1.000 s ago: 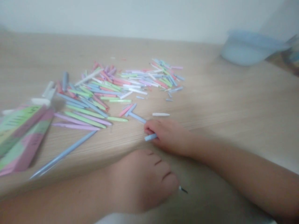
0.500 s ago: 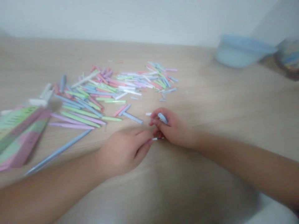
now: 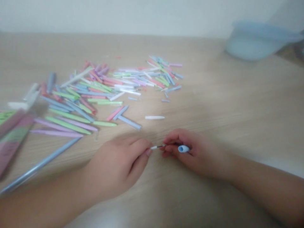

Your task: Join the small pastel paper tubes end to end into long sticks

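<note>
Pale table (image 3: 237, 104), pen bits (image 3: 95, 93) strewn about; left hand (image 3: 116, 164) pinching a refill (image 3: 155, 147), right hand (image 3: 198, 153) at its dark end, loosely curled round a blue tube (image 3: 182, 148).

A tabletop workspace (image 3: 213, 104) (home or workshop, unclear), strewn with pen parts (image 3: 95, 93).

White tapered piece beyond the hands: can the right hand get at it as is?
Probably yes: nothing appears to lie between the right hand and the white tapered piece, though the blue tube it holds may hamper the grip.
</note>
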### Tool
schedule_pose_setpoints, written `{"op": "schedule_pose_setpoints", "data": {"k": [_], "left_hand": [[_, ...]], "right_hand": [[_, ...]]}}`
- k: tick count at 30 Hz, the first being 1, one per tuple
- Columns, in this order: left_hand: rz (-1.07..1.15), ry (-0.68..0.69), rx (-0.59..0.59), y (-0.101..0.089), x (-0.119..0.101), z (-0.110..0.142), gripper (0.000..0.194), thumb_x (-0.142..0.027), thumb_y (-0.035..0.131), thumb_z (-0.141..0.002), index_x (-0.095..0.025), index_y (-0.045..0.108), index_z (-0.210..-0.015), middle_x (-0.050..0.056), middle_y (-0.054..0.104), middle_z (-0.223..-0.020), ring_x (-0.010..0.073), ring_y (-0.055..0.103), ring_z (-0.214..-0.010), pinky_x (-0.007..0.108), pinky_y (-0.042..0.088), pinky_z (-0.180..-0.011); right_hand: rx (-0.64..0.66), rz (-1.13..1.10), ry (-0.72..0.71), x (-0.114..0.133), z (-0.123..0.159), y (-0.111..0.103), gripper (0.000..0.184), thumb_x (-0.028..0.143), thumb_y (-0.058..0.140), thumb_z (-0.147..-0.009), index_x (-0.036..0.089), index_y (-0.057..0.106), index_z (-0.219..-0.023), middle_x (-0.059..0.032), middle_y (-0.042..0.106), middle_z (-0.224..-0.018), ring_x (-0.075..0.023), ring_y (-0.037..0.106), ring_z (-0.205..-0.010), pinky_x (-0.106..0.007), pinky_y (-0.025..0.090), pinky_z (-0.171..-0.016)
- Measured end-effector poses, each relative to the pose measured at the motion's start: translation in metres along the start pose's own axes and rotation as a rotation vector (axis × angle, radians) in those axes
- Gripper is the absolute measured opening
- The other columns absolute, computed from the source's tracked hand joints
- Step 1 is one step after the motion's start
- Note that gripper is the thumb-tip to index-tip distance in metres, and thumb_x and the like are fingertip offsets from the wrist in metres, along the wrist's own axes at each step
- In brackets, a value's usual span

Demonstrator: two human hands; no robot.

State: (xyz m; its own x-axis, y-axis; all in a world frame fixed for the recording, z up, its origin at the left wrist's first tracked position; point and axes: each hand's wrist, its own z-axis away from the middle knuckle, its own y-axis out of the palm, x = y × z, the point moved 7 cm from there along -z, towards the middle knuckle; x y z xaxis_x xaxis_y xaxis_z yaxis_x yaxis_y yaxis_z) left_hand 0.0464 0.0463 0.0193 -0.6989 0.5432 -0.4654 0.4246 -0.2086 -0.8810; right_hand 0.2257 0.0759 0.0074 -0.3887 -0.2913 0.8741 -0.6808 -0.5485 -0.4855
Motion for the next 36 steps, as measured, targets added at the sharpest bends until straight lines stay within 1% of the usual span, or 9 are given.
{"op": "schedule_pose_setpoints", "data": {"k": [5, 11, 13, 16, 18, 22, 28, 33, 36], "left_hand": [[0.024, 0.010, -0.020, -0.002, 0.000, 0.002, 0.024, -0.030, 0.047, -0.108, -0.024, 0.070, -0.108, 0.003, 0.072, -0.090, 0.0202, 0.067, -0.083, 0.031, 0.052, -0.075], [0.036, 0.025, -0.028, -0.003, -0.001, 0.001, 0.023, -0.029, 0.048, -0.107, -0.024, 0.071, -0.105, 0.003, 0.071, -0.086, 0.0193, 0.066, -0.079, 0.030, 0.052, -0.071], [0.042, 0.024, -0.027, -0.003, -0.001, 0.000, 0.023, -0.029, 0.048, -0.107, -0.024, 0.071, -0.107, 0.004, 0.071, -0.088, 0.0195, 0.067, -0.080, 0.030, 0.053, -0.072], [0.061, 0.019, -0.025, -0.003, -0.001, 0.000, 0.023, -0.029, 0.049, -0.107, -0.025, 0.072, -0.110, 0.004, 0.073, -0.091, 0.0202, 0.068, -0.083, 0.031, 0.054, -0.076], [0.074, 0.015, -0.026, -0.003, -0.001, 0.000, 0.023, -0.029, 0.050, -0.106, -0.025, 0.072, -0.111, 0.004, 0.073, -0.093, 0.0205, 0.068, -0.084, 0.032, 0.055, -0.078], [0.079, 0.005, -0.029, -0.002, 0.001, 0.001, 0.021, -0.029, 0.052, -0.106, -0.026, 0.072, -0.110, 0.004, 0.073, -0.093, 0.0207, 0.069, -0.085, 0.032, 0.054, -0.077], [0.064, 0.024, -0.025, -0.002, 0.001, 0.001, 0.021, -0.027, 0.052, -0.105, -0.025, 0.072, -0.104, 0.004, 0.072, -0.090, 0.0204, 0.068, -0.084, 0.031, 0.054, -0.074], [0.039, 0.032, -0.017, -0.001, 0.000, 0.001, 0.021, -0.027, 0.052, -0.104, -0.025, 0.073, -0.104, 0.005, 0.072, -0.092, 0.0211, 0.068, -0.085, 0.033, 0.055, -0.078], [0.031, 0.033, -0.009, 0.000, 0.000, 0.001, 0.021, -0.027, 0.052, -0.104, -0.026, 0.073, -0.105, 0.005, 0.072, -0.092, 0.0211, 0.068, -0.086, 0.033, 0.055, -0.078]], "right_hand": [[0.025, 0.050, -0.043, 0.007, 0.002, -0.004, 0.035, -0.002, 0.060, -0.087, 0.027, 0.071, -0.103, 0.0036, 0.078, -0.096, -0.0170, 0.074, -0.088, -0.030, 0.059, -0.081], [-0.035, -0.078, 0.016, -0.004, 0.004, -0.002, 0.031, 0.001, 0.060, -0.091, 0.025, 0.068, -0.109, 0.0021, 0.078, -0.094, -0.0153, 0.075, -0.086, -0.027, 0.059, -0.080], [-0.029, -0.098, 0.008, -0.006, 0.005, 0.000, 0.035, 0.003, 0.060, -0.093, 0.025, 0.065, -0.119, 0.0015, 0.079, -0.095, -0.0153, 0.076, -0.088, -0.028, 0.060, -0.081], [-0.019, -0.076, -0.020, -0.006, 0.007, 0.000, 0.056, 0.006, 0.059, -0.095, 0.028, 0.051, -0.146, 0.0016, 0.080, -0.101, -0.0156, 0.077, -0.092, -0.031, 0.060, -0.086], [0.005, -0.039, -0.043, -0.005, 0.008, 0.001, 0.061, 0.008, 0.059, -0.097, 0.029, 0.044, -0.153, 0.0018, 0.081, -0.103, -0.0159, 0.077, -0.095, -0.033, 0.060, -0.090], [0.036, 0.023, -0.091, 0.000, 0.008, 0.000, 0.063, 0.012, 0.058, -0.098, 0.028, 0.041, -0.156, 0.0009, 0.080, -0.106, -0.0167, 0.077, -0.098, -0.035, 0.059, -0.092], [0.068, 0.079, -0.100, 0.000, 0.008, -0.001, 0.066, 0.010, 0.056, -0.097, 0.023, 0.037, -0.159, -0.0016, 0.080, -0.108, -0.0170, 0.076, -0.101, -0.034, 0.058, -0.092], [0.077, 0.126, -0.130, 0.004, 0.008, -0.001, 0.062, 0.012, 0.056, -0.098, 0.020, 0.041, -0.158, -0.0033, 0.080, -0.108, -0.0171, 0.075, -0.099, -0.033, 0.058, -0.090], [0.079, 0.132, -0.140, 0.006, 0.008, 0.000, 0.062, 0.010, 0.060, -0.097, 0.021, 0.046, -0.156, -0.0026, 0.079, -0.107, -0.0168, 0.074, -0.095, -0.032, 0.058, -0.088]]}}
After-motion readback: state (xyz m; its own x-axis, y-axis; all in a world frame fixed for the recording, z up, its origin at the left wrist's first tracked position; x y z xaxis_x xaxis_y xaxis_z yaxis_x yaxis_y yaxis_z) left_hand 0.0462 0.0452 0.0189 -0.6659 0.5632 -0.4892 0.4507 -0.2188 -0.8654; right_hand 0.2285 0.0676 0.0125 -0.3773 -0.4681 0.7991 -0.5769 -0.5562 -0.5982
